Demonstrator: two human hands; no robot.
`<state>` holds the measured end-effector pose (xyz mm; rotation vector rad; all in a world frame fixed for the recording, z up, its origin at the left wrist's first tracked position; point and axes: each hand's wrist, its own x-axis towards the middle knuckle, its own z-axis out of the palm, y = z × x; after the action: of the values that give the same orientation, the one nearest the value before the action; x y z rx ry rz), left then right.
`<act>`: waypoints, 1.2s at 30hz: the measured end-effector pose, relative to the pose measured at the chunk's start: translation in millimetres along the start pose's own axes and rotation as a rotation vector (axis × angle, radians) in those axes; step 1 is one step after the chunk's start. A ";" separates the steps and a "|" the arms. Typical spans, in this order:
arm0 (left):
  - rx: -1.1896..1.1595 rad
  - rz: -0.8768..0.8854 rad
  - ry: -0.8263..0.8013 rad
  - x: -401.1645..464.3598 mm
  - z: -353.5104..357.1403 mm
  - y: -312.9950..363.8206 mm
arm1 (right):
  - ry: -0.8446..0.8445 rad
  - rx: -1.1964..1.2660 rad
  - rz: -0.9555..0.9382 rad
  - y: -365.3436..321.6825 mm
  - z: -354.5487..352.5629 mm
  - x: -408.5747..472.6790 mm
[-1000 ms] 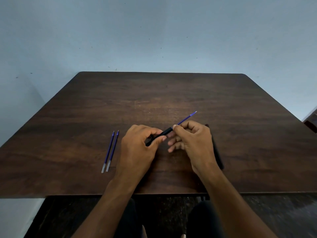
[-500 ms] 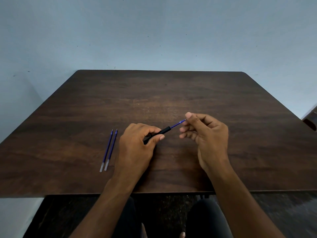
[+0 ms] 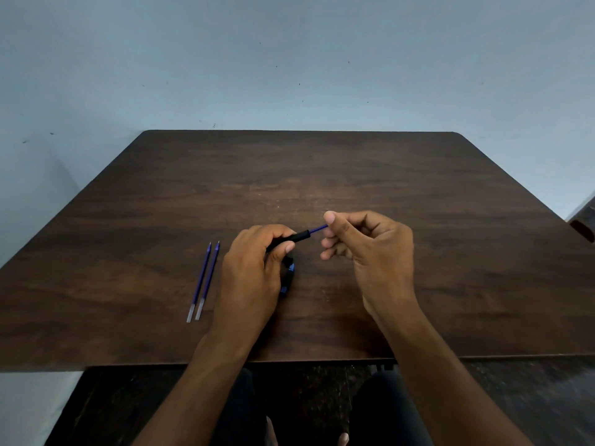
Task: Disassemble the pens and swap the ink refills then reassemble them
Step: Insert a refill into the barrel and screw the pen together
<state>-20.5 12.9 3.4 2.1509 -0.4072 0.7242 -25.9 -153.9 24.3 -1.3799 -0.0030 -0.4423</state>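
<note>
My left hand (image 3: 254,275) grips a black pen barrel (image 3: 297,237) that points up and to the right. A thin blue refill (image 3: 318,229) sticks out of the barrel's open end. My right hand (image 3: 370,249) pinches the refill's far end between thumb and forefinger. Under my left hand lies a dark pen part with blue trim (image 3: 288,278), mostly hidden. Two loose blue refills (image 3: 203,281) lie side by side on the table, left of my left hand, tips pointing away from me.
A dark brown wooden table (image 3: 322,175) stands against a pale blue wall. A reddish-brown object (image 3: 581,230) shows at the right edge beyond the table. My legs are visible under the table's near edge.
My right hand moved from the barrel out to the refill's end, and less refill now shows outside the barrel. The dark piece beside my right wrist is no longer seen.
</note>
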 end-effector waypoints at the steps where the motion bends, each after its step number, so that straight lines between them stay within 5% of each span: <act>1: -0.013 -0.002 0.003 0.3 0.0 0.0 | -0.004 -0.021 -0.004 0.1 0.8 0.7; 7: -0.078 -0.035 0.052 2.0 0.6 1.0 | -0.070 -0.169 0.026 -3.2 2.8 -1.9; 12: -0.082 -0.107 0.055 3.9 2.8 0.0 | -0.213 -0.933 0.141 -0.7 6.2 -8.1; 18: -0.082 -0.131 0.030 3.9 4.2 -0.8 | -0.275 -1.134 0.176 4.0 36.4 -20.8; 29: -0.084 -0.175 -0.027 4.0 2.6 2.6 | -0.293 -1.146 0.322 2.0 42.2 -11.0; 36: -0.025 -0.139 -0.026 2.3 2.7 -0.5 | -0.163 -0.651 0.428 -2.3 19.1 -1.3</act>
<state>-17.5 11.0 3.2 2.1433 -0.2761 0.6103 -22.9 -135.8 30.0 -1.9925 0.3220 0.0458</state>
